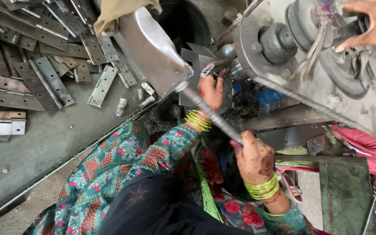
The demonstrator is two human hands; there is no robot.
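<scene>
My right hand (254,160), with green bangles at the wrist, is closed around the lower end of a long grey metal lever (212,114). The lever slopes up and left to a shiny metal machine housing (151,48). My left hand (211,88), also bangled, reaches in beside the housing and pinches a small dark metal piece (214,67) at the machine's working spot. Another person's hand (368,24) rests on a grey wheel (310,19) of the machine at the top right.
Several flat steel hinges (51,80) lie piled on a grey sheet (44,143) at the left. A black bucket (188,19) stands behind the housing. A green metal box (347,191), pink cloth (370,148) and a blue object (268,95) crowd the right.
</scene>
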